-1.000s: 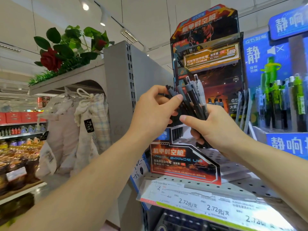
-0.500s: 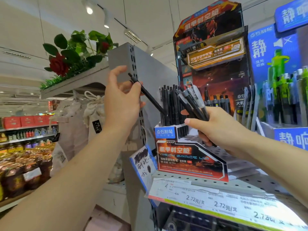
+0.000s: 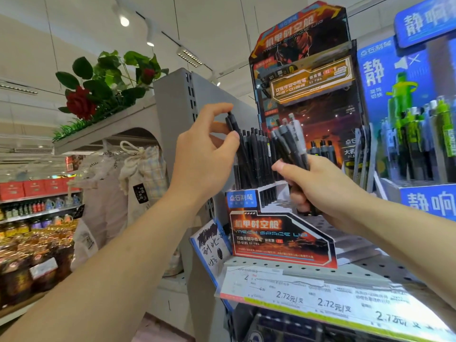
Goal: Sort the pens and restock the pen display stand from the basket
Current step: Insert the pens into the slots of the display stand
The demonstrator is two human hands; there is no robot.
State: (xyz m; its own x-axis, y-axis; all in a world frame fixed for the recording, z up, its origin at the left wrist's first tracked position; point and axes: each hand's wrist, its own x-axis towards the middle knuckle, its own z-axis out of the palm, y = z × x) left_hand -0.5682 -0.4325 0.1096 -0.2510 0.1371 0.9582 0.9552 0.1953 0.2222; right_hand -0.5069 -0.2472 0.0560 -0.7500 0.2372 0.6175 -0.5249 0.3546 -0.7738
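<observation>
Two bare hands work at a pen display stand (image 3: pixel 281 239) on a shop shelf, seen from a head camera looking slightly upward. The person's left hand (image 3: pixel 207 154), at about ten o'clock from the stand's front panel, pinches a single black pen (image 3: pixel 233 129) between thumb and fingertips; the pen tilts slightly, its lower end going down among the pens at the stand's left edge. The right hand (image 3: pixel 318 191), at about two o'clock from the panel, is curled around a bundle of pens (image 3: pixel 290 141), black and grey, fanned upward with their clicker ends on top.

As for progress, a row of black pens (image 3: pixel 256 166) already stands upright in the stand's left slots, so that section looks partly filled. The perforated tray surface to the right of that row, behind the right hand, appears to have open holes, though the hand hides much of it. Judging by the bundle left in the right hand, a good share of restocking remains. The basket named in the task is not visible.

At three o'clock, a neighbouring blue display (image 3: pixel 419 144) holds green and silver pens. Price labels (image 3: pixel 320 302) run along the shelf edge at six o'clock. Artificial roses (image 3: pixel 81 102) sit on a shelf top at nine o'clock.
</observation>
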